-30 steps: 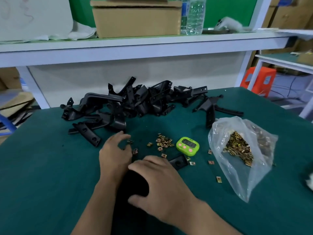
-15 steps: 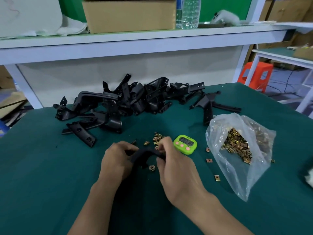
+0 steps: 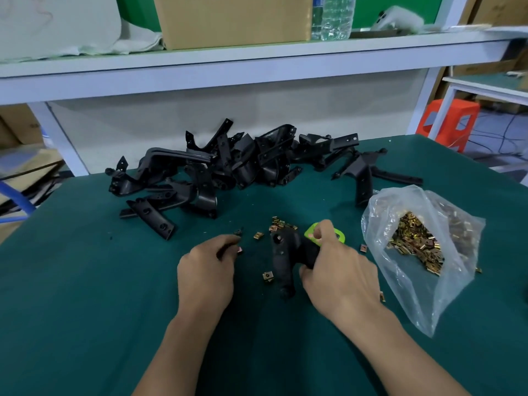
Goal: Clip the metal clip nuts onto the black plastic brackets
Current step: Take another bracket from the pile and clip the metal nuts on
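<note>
view: head camera, looking down on the green table [image 3: 85, 295]
right hand [image 3: 340, 272]: fingers and thumb wrapped round one black bracket [image 3: 283, 261]; bracket sits between the two hands, its screw hole at the far end
left hand [image 3: 205, 270]: fingers curled, tips at a small clip nut [image 3: 239, 249]; cannot tell whether it is pinched or only touched
loose clip nuts [image 3: 281, 225]: small heap just beyond the held bracket; single nut [image 3: 267, 276] just beside the bracket's left edge
bracket pile [image 3: 228, 170]: black, tangled, at the table's far side; well apart from both hands
bag [image 3: 445, 281]: clear plastic, mouth open, right of the right hand; brass-coloured nuts [image 3: 414, 244] inside
timer [image 3: 340, 238]: green; partly hidden behind the right hand's fingers
shelf [image 3: 257, 64]: cardboard box [image 3: 234, 21] and water bottle [image 3: 333, 17] on top
</note>
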The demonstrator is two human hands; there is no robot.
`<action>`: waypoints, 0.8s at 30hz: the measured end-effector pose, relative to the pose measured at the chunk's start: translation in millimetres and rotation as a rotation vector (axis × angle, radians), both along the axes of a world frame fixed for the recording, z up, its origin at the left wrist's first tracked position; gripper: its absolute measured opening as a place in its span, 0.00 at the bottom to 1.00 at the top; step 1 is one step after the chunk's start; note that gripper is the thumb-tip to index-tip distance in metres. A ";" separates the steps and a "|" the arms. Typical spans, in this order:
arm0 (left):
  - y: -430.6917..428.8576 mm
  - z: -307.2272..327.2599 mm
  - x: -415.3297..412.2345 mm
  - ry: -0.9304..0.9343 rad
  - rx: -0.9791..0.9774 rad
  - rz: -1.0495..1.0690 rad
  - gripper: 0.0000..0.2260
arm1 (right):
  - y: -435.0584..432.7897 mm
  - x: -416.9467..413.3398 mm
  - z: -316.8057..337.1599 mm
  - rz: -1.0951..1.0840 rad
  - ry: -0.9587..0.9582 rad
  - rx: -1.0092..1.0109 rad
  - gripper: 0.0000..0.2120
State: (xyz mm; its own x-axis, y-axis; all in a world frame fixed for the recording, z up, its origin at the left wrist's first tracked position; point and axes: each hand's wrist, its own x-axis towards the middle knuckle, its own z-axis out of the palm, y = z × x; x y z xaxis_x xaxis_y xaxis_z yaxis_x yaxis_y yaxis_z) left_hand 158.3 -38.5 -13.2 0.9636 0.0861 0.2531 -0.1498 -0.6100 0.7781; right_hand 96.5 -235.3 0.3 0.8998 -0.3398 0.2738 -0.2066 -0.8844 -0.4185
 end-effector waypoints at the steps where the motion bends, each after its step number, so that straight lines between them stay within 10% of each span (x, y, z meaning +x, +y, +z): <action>1: 0.2 0.6 -1.1 -0.009 0.116 -0.020 0.10 | -2.5 1.0 -0.6 -0.013 -0.004 0.000 0.22; 24: -52.3 -7.3 -6.6 -0.133 0.454 -0.353 0.11 | -26.2 11.8 -6.3 -0.125 -0.040 0.112 0.14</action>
State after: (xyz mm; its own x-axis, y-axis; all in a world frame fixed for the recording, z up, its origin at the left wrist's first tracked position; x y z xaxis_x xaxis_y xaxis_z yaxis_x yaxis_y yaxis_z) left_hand 151.6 -90.9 -20.5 0.8718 -0.3791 0.3103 -0.4826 -0.7735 0.4109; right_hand 108.3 -261.6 -6.0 0.8377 -0.4790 0.2623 -0.2935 -0.7999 -0.5234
